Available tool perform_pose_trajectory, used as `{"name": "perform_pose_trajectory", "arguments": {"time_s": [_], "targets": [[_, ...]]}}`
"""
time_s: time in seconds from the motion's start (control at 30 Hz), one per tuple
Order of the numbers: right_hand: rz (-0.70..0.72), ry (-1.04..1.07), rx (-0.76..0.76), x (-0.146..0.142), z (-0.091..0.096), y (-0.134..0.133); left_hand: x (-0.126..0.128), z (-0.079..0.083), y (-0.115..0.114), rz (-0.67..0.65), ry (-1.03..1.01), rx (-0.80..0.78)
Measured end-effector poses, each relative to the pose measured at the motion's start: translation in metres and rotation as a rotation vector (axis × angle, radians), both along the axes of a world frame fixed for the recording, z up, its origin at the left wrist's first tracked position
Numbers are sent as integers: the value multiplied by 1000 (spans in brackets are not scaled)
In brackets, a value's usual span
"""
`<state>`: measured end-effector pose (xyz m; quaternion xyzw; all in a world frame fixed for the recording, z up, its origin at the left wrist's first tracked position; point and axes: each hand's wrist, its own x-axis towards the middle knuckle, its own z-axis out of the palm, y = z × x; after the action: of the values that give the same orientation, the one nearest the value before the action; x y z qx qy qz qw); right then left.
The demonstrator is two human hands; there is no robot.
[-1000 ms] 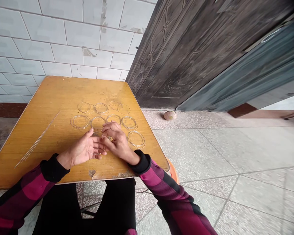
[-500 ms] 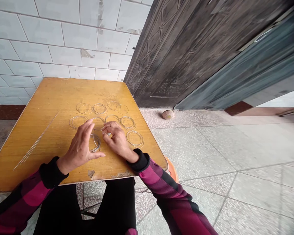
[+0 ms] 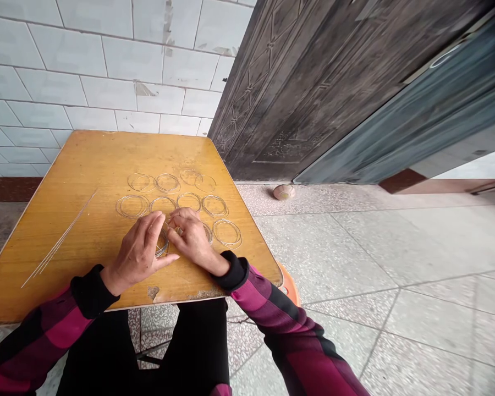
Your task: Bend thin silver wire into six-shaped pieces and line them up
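Observation:
A thin metal wire coil (image 3: 162,248) lies near the table's front, partly covered by my hands. My left hand (image 3: 137,250) reaches around its left side, thumb stretched out to the right and well apart from the raised fingers. Above the coil's right side is my right hand (image 3: 193,239), its fingers bent and drawn together in a pinch. Whatever sits between those fingertips is too small to make out. Behind the right hand another wire coil (image 3: 208,234) shows only in part. Farther right rests a separate wire ring (image 3: 227,234).
Several wire rings (image 3: 132,206) lie in rows on the wooden table (image 3: 94,159). A few straight wires (image 3: 61,242) lie at the left. A tiled wall (image 3: 107,55) stands behind, a dark carved door (image 3: 289,99) to the right. A round object (image 3: 284,192) is on the floor.
Both hands have come down slightly closer together over the coil. My left hand has shifted right; my right hand has moved a little left, uncovering part of a coil behind it.

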<state>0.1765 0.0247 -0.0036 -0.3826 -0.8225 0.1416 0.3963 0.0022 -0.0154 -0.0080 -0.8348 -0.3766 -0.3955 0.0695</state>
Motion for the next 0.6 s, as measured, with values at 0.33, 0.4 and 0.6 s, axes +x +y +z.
{"name": "perform_pose_trajectory", "arguments": {"time_s": [0.33,0.4,0.6], "targets": [[12,75,-58,0,-1,1,2,-3,1,18,-49,-81],[73,182,-178,1,1,2,-1,-3,4,-61,-114,-141],[294,583,-729,3,1,9,-12,-1,12,-311,-389,-376]]}}
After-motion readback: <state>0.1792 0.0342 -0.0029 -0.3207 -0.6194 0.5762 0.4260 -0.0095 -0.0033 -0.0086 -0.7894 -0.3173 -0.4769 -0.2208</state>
